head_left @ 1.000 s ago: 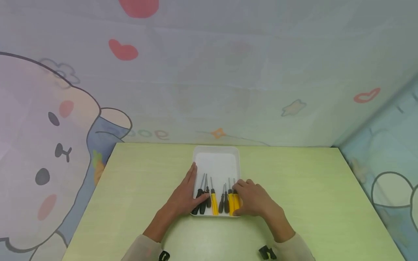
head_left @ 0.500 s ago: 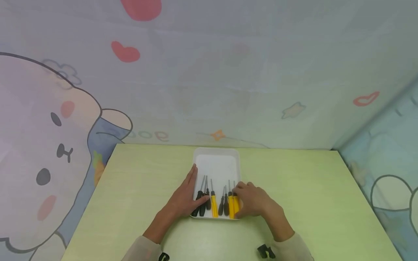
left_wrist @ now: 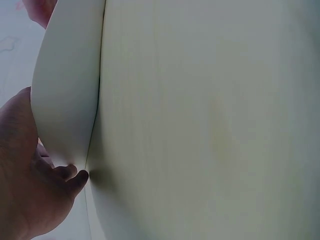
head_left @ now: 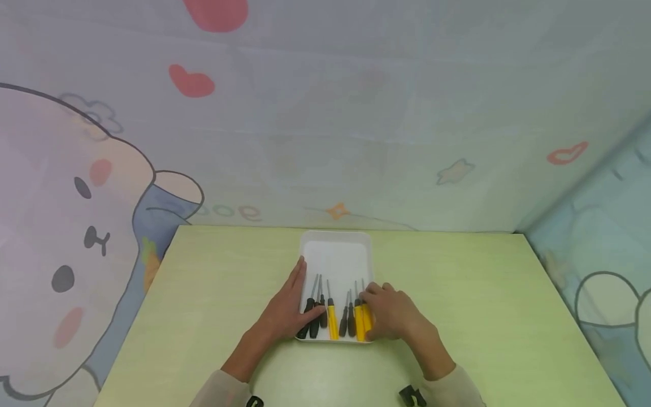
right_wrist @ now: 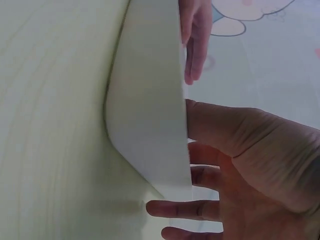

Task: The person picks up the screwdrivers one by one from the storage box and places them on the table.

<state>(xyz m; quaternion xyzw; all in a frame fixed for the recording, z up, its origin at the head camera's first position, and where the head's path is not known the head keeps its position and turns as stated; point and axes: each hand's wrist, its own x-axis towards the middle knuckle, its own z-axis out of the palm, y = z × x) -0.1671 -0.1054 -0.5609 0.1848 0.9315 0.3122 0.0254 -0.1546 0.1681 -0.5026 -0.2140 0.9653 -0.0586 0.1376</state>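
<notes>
A white tray (head_left: 338, 251) holds several screwdrivers in two groups along its near end. My left hand (head_left: 287, 314) rests against the tray's left wall with its fingers straight; its thumb reaches over the black-handled screwdrivers (head_left: 313, 328). To their right lies a yellow screwdriver (head_left: 333, 322). The other group has dark-handled screwdrivers (head_left: 351, 323) and two yellow ones. At the right rim, my right hand (head_left: 394, 311) holds the outermost yellow screwdriver (head_left: 367, 316), thumb at its handle's near end and fingertips near its top. In the right wrist view the tray wall (right_wrist: 145, 110) hides this grip.
The pale green table (head_left: 458, 288) spreads on both sides of the tray. A printed cloth (head_left: 386, 113) hangs behind the table's far edge, and another printed surface (head_left: 610, 226) stands at the right.
Both hands keep their places at the tray and the screwdrivers lie as before. Only the head view shifts slightly.
</notes>
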